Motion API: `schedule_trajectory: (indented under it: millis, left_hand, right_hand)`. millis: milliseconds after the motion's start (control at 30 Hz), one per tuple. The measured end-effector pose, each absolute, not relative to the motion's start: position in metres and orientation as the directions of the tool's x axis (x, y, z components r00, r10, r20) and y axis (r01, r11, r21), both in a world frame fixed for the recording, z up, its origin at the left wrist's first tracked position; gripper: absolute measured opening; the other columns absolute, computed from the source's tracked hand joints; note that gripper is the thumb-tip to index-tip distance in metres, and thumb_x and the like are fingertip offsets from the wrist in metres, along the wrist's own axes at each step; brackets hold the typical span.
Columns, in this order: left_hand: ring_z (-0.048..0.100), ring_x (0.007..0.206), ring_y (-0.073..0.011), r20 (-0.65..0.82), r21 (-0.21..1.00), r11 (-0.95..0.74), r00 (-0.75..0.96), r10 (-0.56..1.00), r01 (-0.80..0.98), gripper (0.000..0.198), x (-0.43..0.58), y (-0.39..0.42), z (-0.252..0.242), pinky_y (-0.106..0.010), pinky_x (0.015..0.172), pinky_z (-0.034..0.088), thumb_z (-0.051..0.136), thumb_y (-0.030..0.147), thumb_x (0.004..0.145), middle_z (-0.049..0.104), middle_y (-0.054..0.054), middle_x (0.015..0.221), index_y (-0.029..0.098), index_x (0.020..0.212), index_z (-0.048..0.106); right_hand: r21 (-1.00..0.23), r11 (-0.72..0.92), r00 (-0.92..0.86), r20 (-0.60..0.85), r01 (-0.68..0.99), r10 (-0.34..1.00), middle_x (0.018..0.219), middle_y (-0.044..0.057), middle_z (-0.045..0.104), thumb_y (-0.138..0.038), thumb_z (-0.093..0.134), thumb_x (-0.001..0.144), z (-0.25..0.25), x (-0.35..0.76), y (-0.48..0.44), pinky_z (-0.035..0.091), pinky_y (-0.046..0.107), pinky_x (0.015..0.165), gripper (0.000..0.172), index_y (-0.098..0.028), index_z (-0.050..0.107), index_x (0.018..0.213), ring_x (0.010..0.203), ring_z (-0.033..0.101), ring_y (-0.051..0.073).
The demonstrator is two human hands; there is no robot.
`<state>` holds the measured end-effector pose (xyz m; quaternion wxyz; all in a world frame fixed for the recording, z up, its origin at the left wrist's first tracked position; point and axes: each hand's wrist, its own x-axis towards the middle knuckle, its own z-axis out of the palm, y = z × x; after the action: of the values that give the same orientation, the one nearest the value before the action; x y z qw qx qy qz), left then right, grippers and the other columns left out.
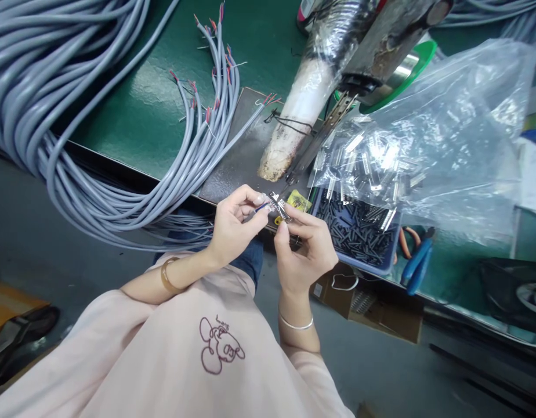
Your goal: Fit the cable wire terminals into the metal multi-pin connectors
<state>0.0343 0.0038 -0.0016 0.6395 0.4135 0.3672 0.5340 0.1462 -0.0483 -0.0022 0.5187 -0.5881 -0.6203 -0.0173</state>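
Evidently both hands are meeting over the near edge of the green counter (133, 87), and the small metal part (277, 206) lies between their fingertips, at the centre of the dial used here. The left hand (241, 223), at about eight o'clock from it, has its grip pinched closed on a slim blue piece (261, 206); blur hides its exact form. The right hand (306, 244), at four to five o'clock, has its grip drawn together, thumb and forefinger on the lower end of the part.

Just beside, at three o'clock, is a crumpled yellow item (299, 201). Farther that way stands a blue tray (392, 264) of short black tubes (355, 235), with blue-handled pliers (418, 264) past it. A clear bag (463, 128) of silvery connectors (368, 162) spreads between two and three, partly over the tray. A soldering iron (326, 130) points down from one o'clock, beside a plastic-wrapped arm (303, 98); a green-rimmed spool (418, 75) sits at two. Grey cables (15, 87) sweep in from nine to ten, their stripped red-and-white ends reaching eleven, near a dark plate (246, 128).
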Motion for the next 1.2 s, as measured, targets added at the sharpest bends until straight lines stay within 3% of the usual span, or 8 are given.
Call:
schedule_trajectory:
  millis: [300, 633, 933, 1067, 1200]
  left_hand:
    - [0.045, 0.05, -0.0013, -0.055, 0.92, 0.109, 0.153, 0.987, -0.377, 0.021, 0.036, 0.007, -0.002, -0.015, 0.049, 0.043, 0.071, 0.02, 0.075, 0.059, 0.004, 0.076, 0.019, 0.075, 0.05]
    - [0.046, 0.048, -0.0003, 0.067, 0.922, -0.004, 0.148, 0.987, -0.388, 0.017, 0.035, 0.01, -0.001, -0.013, 0.049, 0.043, 0.068, 0.013, 0.077, 0.06, 0.004, 0.077, 0.018, 0.076, 0.051]
    - [0.05, 0.05, -0.0018, -0.05, 0.934, 0.126, 0.227, 0.973, -0.334, 0.018, 0.03, 0.009, -0.001, -0.013, 0.046, 0.042, 0.07, 0.015, 0.071, 0.059, 0.004, 0.072, 0.017, 0.072, 0.052]
    - [0.051, 0.051, -0.0028, -0.083, 0.934, 0.17, 0.272, 0.959, -0.313, 0.015, 0.025, 0.005, 0.002, -0.013, 0.047, 0.043, 0.073, 0.017, 0.071, 0.062, 0.004, 0.068, 0.016, 0.077, 0.059]
    - [0.052, 0.047, -0.0033, -0.141, 0.921, 0.262, 0.384, 0.913, -0.286, 0.016, 0.013, 0.001, 0.007, -0.013, 0.045, 0.044, 0.073, 0.016, 0.072, 0.064, 0.004, 0.062, 0.013, 0.086, 0.065]
  right_hand:
    - [-0.579, 0.309, 0.219, 0.666, 0.754, 0.713, 0.1, 0.0, 0.079, -0.011, 0.07, 0.087, -0.005, 0.149, -0.043, 0.062, 0.031, 0.08, 0.014, -0.024, 0.064, 0.086, 0.092, 0.076, 0.015]
    - [-0.548, 0.325, 0.202, 0.694, 0.771, 0.691, 0.102, 0.001, 0.079, -0.007, 0.074, 0.083, -0.001, 0.149, -0.041, 0.063, 0.029, 0.083, 0.016, -0.021, 0.066, 0.086, 0.093, 0.076, 0.015]
    - [-0.455, 0.326, 0.128, 0.72, 0.829, 0.682, 0.099, 0.003, 0.079, -0.011, 0.072, 0.086, -0.004, 0.152, -0.045, 0.063, 0.028, 0.078, 0.016, -0.022, 0.061, 0.084, 0.089, 0.077, 0.015]
    - [-0.422, 0.313, 0.131, 0.747, 0.851, 0.652, 0.096, 0.002, 0.08, -0.009, 0.074, 0.085, -0.001, 0.152, -0.05, 0.063, 0.027, 0.075, 0.017, -0.022, 0.063, 0.086, 0.085, 0.078, 0.015]
    - [-0.517, 0.252, 0.224, 0.69, 0.818, 0.688, 0.092, 0.0, 0.08, -0.011, 0.075, 0.084, 0.008, 0.153, -0.059, 0.062, 0.023, 0.069, 0.016, -0.022, 0.064, 0.083, 0.081, 0.077, 0.014]
